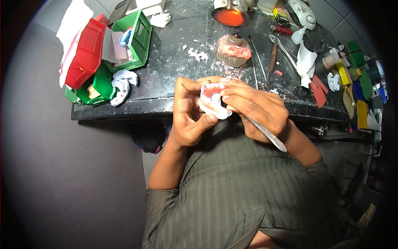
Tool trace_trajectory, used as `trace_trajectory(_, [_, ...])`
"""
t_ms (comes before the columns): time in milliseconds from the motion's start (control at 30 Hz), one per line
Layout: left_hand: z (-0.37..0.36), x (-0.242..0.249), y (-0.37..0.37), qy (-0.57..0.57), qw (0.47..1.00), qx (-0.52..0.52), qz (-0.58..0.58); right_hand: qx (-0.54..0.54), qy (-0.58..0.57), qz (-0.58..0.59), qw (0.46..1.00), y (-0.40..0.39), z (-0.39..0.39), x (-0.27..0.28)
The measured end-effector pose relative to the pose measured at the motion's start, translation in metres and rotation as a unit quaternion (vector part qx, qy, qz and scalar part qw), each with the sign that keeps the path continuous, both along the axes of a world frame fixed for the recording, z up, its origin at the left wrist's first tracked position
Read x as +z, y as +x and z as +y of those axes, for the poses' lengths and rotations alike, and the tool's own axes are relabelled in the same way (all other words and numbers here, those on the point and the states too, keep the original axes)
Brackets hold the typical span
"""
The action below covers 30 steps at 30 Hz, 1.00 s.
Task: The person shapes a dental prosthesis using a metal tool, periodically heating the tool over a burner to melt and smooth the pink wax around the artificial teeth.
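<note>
My left hand (185, 114) is closed around a white plaster dental model (216, 110), held up just in front of the bench edge. Pink wax (212, 90) covers part of the model's upper face, with pale teeth along the rim. In my right hand (263, 108) is a metal wax knife (271, 137), its broad silvery end pointing down toward my body. The knife's other end is hidden behind my fingers. My right fingertips touch the model's right side.
The dark bench (178, 50) carries white crumbs, a spirit burner (234, 50) caked with pink wax, and a pan of red-orange wax (230, 17). Green bins (141, 39) and a red bin (85, 52) stand left. Tools, a crumpled tissue (306, 62) and pink wax sheets (318, 92) lie right.
</note>
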<state>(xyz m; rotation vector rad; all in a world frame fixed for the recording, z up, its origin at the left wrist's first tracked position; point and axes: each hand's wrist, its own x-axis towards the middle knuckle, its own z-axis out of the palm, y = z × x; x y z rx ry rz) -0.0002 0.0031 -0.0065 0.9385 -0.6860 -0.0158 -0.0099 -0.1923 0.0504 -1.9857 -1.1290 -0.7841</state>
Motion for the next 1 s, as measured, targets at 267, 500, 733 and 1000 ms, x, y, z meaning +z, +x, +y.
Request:
trace_trajectory(267, [0.001,0.001,-0.001,0.000,1.000,-0.009,0.003,0.005,0.028,0.065,0.997,-0.009,-0.004,0.007])
trace_trajectory(500, [0.001,-0.001,0.001,0.010,1.000,0.001,-0.013,0.018,0.028,0.045,0.998,-0.005,0.000,0.011])
trace_trajectory(733, [0.001,-0.001,-0.001,0.001,1.000,-0.006,-0.001,0.014,0.013,0.031,0.999,-0.002,0.001,0.010])
trace_trajectory(1000, [0.004,-0.002,-0.002,0.016,1.000,-0.013,0.011,0.016,-0.006,0.006,1.000,0.003,-0.001,0.005])
